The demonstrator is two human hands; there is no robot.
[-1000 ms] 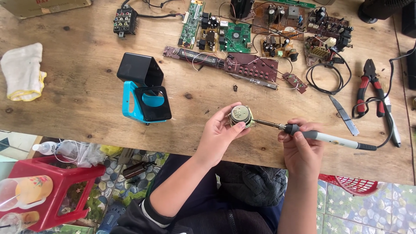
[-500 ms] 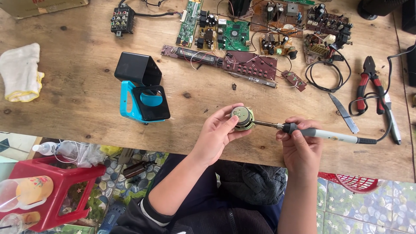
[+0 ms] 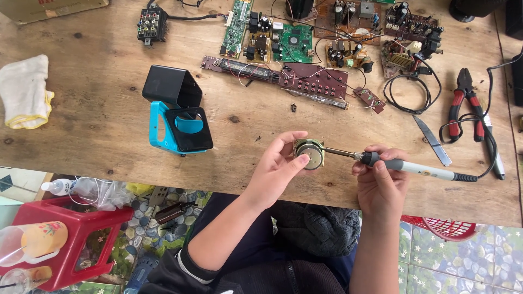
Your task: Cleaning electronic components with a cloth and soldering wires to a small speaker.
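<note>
Speaker (image 3: pixel 309 154), small and round with a silvery magnet back in a metal frame, gripped over the wooden surface (image 3: pixel 98 125) by left hand (image 3: pixel 278 169) fingers; right hand (image 3: pixel 381 182) fingers closed around soldering iron (image 3: pixel 414 167) whose tip meets its rim.

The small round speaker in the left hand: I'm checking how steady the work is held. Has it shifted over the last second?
No. The small round speaker keeps its place on the wooden table, level with the blue and black holder, pinched by the left hand.

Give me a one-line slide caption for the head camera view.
Left hand steadies a small round speaker while right hand touches a soldering iron to it.
</note>
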